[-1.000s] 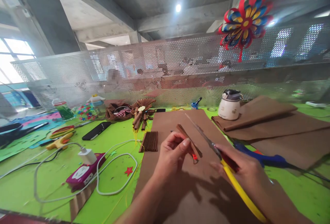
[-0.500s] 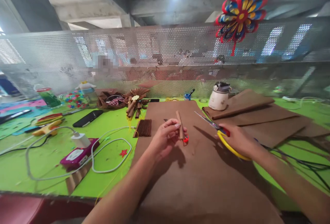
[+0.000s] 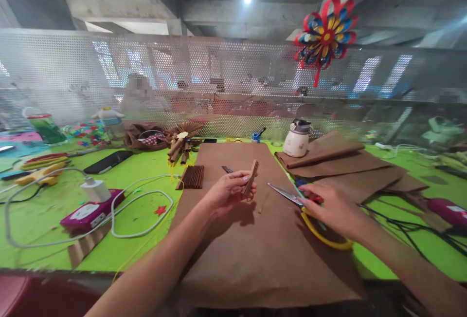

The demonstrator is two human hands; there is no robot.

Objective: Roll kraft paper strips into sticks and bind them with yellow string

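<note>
My left hand (image 3: 226,194) pinches a narrow pleated strip of brown paper (image 3: 252,177) upright above a large sheet of brown paper (image 3: 251,253). Over at the sheet's right edge, my right hand (image 3: 335,209) is closed on scissors (image 3: 286,194) with yellow handles. Their blades point up and left, low over the sheet; whether they touch it I cannot tell. Something red and blue shows by the right fingers, its kind unclear. A small dark blade-like piece (image 3: 226,169) lies beyond my left hand. Left of it rests a pleated brown paper piece (image 3: 192,177).
A purple power strip (image 3: 91,210) with a white charger and looping cable lies left, near a black phone (image 3: 108,161). At the back stand a bundle of rolled paper (image 3: 178,149) and a white bottle (image 3: 296,140). Brown sheets (image 3: 339,163) and dark cables (image 3: 397,224) lie right.
My right hand has lowered the scissors toward the sheet. The paper strip in my left hand has turned, showing its folded layers. A red bit beside it no longer shows. The view has shifted right.
</note>
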